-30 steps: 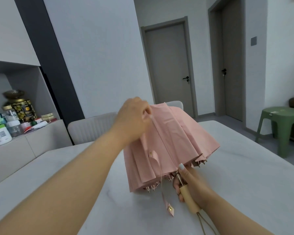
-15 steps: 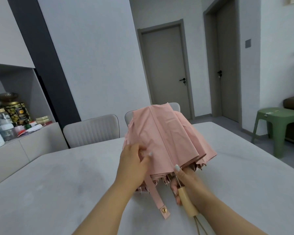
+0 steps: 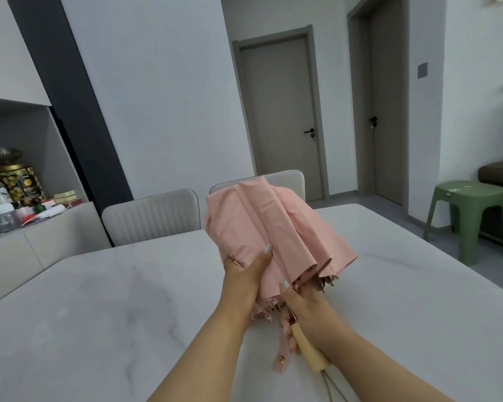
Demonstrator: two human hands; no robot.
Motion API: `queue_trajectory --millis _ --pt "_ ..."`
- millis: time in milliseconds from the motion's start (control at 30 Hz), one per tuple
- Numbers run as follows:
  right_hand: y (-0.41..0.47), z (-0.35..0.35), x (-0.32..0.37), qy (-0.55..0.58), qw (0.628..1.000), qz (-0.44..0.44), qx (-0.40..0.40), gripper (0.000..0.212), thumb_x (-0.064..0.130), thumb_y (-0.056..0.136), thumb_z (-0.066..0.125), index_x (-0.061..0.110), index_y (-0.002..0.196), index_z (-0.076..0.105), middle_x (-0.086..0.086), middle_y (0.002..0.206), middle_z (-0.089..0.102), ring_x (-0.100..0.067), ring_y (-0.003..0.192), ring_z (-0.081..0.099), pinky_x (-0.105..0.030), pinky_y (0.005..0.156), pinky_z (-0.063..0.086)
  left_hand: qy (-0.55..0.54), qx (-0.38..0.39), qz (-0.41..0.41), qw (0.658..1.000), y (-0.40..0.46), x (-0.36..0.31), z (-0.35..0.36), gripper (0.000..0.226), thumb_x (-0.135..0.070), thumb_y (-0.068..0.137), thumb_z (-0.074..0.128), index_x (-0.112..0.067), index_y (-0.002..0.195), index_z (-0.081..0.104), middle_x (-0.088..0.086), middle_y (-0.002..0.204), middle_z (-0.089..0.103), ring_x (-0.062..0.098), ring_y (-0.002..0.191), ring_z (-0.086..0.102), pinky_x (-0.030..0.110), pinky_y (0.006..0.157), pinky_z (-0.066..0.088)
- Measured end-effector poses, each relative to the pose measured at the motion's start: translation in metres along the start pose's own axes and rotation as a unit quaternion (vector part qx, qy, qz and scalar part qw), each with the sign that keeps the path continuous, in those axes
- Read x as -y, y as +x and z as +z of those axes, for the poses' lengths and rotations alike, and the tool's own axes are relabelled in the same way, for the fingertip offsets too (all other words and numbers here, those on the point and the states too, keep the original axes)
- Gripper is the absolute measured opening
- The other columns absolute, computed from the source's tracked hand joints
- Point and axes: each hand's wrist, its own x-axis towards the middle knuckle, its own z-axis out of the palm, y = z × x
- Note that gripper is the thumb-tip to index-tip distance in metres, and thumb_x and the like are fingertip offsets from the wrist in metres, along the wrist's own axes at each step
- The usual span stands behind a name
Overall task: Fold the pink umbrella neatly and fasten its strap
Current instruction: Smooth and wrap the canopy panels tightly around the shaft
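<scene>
Several jars and bottles (image 3: 6, 195) crowd the shelf at your far left, and two pale chairs (image 3: 151, 219) stand behind the white surface (image 3: 99, 314). Moving right, your left hand (image 3: 244, 274) comes up from below and grips the near left side of the pink umbrella (image 3: 273, 227), thumb lying along the cloth and fingers curled round its lower edge. The umbrella is collapsed but loosely bunched, held above the surface in front of you, its top pointing away and its metal rib tips showing at the hem. Its strap (image 3: 280, 358) hangs unfastened below the hem, with the snap end near the surface; you cannot tell if it touches. Just right of the strap, your right hand (image 3: 308, 317) is clenched round the wooden handle (image 3: 308, 351), with a cord trailing from the handle's end. Farther right, a green stool (image 3: 471, 216) stands on the floor near two closed doors (image 3: 282, 117).
</scene>
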Motion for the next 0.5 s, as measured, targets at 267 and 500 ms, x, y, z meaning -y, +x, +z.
queue_trajectory --millis 267,500 --pt "0.014 0.000 -0.010 -0.083 0.990 -0.036 -0.108 0.017 0.026 0.095 0.055 0.010 0.090 0.056 -0.002 0.064 0.062 -0.001 0.043 0.054 -0.013 0.049 0.044 0.067 -0.024 -0.040 0.997 -0.007 -0.002 -0.005 0.105 -0.075 0.049 0.077 -0.016 0.130 0.046 0.006 0.126 0.062 0.028 0.105 0.067 0.047 0.089 0.056" --pt "0.019 -0.009 -0.010 -0.055 0.985 -0.007 -0.165 0.021 0.027 0.094 0.057 0.007 0.089 0.049 -0.014 0.075 0.061 -0.022 0.034 0.052 -0.025 0.036 0.044 0.312 -0.211 0.218 0.900 -0.034 -0.053 0.007 0.070 -0.039 0.090 0.060 -0.011 0.148 0.032 0.006 0.151 0.038 0.026 0.141 0.029 0.043 0.116 0.027"
